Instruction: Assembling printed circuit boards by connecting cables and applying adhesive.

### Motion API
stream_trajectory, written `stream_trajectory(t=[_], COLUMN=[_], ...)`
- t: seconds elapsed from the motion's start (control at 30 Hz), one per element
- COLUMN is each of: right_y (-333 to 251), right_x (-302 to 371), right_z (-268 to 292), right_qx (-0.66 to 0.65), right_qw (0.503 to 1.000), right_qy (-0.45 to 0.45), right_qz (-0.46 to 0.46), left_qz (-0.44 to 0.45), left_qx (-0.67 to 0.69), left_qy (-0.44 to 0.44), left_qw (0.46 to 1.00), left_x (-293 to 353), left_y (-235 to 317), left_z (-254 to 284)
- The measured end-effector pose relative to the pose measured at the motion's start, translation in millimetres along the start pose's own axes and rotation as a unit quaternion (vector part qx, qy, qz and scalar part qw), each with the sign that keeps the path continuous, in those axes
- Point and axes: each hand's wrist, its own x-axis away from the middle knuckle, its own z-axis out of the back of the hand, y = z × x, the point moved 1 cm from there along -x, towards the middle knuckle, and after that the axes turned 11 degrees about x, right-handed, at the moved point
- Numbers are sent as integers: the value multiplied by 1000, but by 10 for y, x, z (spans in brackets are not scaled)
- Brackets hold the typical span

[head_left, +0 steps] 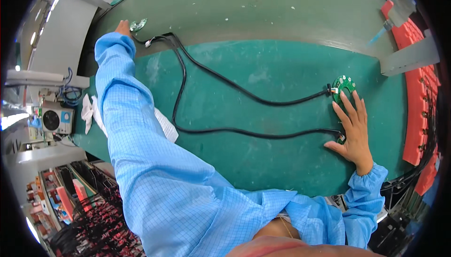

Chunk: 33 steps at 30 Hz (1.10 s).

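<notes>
Apparently mid-layout, a worker in a blue checked smock spans a green-topped desk [282, 167] in the head view, arms set wide over black cables [244, 92] and circuit boards. The right hand [354, 135] lies palm down with its fingers spread and thumb well out to the side, its fingertips over the lower rim of a ring-shaped board [345, 82] at the desk's right. A white plug [334, 91] joins the upper cable run to that board's left edge; the lower run ends between thumb and forefinger at a small green part [342, 139], mostly hidden under the hand. At far upper left, the left hand [123, 28] is just beside another green board [138, 25] on the darker strip [253, 8] beyond the desk. The sleeve covers much of that hand, and whether it pinches anything cannot be told. The step in hand looks like positioning the wired boards; the next move seems to call for a light rim grip at the left, the right end steadied and the leads slack.
</notes>
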Motion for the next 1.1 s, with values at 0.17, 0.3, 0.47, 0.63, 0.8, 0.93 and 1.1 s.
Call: stream_trajectory(t=[0.17,0.3,0.47,0.63,0.8,0.93,1.1], right_y=[-23,-20,-40,4,199,363,598], right_x=[-72,-47,19,51,16,47,335], right_z=[-10,-27,25,-38,-226,-105,-120], right_qx=[1,9,18,2,-132,-348,-221], right_qw=[1000,1000,1000,1000,986,929,961], right_qy=[2,0,-7,11,97,128,146], right_qz=[1,-1,3,21,44,-9,81], left_qz=[173,45,-85,-270,-336,-233,-255], left_qx=[40,86,291,349,556,504,600], left_qy=[-138,-125,-89,-60,-141,-172,-310], left_qw=[975,987,949,895,747,814,692], left_x=[-127,-130,-22,183,748,1390,2021], left_y=[134,390,1734,2909,4467,5057,5478], left_z=[-210,247,1202,1917,2660,2472,2239])
